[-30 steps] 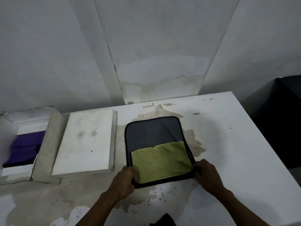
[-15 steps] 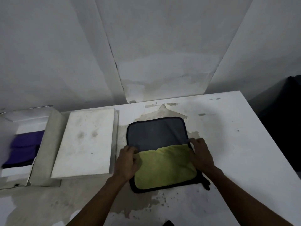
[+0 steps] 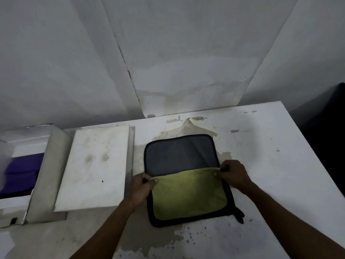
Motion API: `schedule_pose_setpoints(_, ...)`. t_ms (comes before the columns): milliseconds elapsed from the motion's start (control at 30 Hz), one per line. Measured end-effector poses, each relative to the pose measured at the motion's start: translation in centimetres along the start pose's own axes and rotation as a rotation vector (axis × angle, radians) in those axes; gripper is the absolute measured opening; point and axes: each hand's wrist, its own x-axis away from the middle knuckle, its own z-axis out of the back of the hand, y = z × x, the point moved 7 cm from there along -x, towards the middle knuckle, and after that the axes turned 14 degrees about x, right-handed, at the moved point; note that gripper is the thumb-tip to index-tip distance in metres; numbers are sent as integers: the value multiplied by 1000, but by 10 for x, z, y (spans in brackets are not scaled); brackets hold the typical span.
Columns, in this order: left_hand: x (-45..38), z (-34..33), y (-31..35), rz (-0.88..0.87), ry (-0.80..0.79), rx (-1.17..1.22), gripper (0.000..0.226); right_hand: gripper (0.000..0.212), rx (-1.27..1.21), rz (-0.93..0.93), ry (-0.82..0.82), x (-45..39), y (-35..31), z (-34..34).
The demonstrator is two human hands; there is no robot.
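Note:
A cloth (image 3: pixel 188 193) with a black-bound edge lies on the white table (image 3: pixel 261 165). Its grey side faces up at the far half, and its yellow-green side shows on the near half, which is folded over. My left hand (image 3: pixel 141 189) pinches the left corner of the folded yellow-green edge. My right hand (image 3: pixel 233 174) pinches the right corner of that same edge. A short black loop (image 3: pixel 239 214) sticks out at the cloth's near right corner.
A flat white box lid (image 3: pixel 93 169) lies left of the cloth. Farther left stands an open white box (image 3: pixel 46 165) with a purple cloth (image 3: pixel 20 174) inside. The wall runs close behind the table. The tabletop is stained and peeling. A dark object (image 3: pixel 326 137) stands off the right edge.
Both hands moved from the cloth's near corners up to the corners of the yellow-green folded edge. They now pinch those corners, and the fold's edge sits farther from me.

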Motion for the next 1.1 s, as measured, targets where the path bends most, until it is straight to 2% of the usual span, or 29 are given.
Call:
schedule_pose_setpoints(133, 5, 3, -5, 105, 44, 231, 23, 13, -351, -48, -39, 10, 2, 0)
schedule_pose_setpoints(267, 12, -8, -13, 190, 7, 324, 22, 16, -413, -36, -85, 23, -6, -8)
schedule_pose_setpoints(367, 20, -16, -8, 205, -37, 274, 17, 20, -356, -4, -62, 32, -13, -11)
schedule_pose_setpoints(500, 32, -19, 14, 105, -128, 253, 46, 21, -320, 31, 4, 42, -26, -5)
schedule_pose_setpoints(600, 36, -15, 32, -16, -152, 208, 50, 20, -296, 85, 55, 49, -42, 4)
schedule_pose_setpoints(733, 52, -6, 70, -238, -119, 123, 40, 56, -223, 194, 52, 65, -75, 14)
schedule_pose_setpoints(800, 65, 2, 89, -340, -85, 88, 38, 64, -203, 291, 60, 77, -98, 19)
schedule_pose_setpoints(967, 102, 24, 133, -551, -10, 32, 37, 38, -274, 483, 180, 113, -162, 36)
schedule_pose_setpoints(1100, 126, 44, 152, -627, 35, 39, 36, 34, -364, 617, 216, 148, -216, 42)
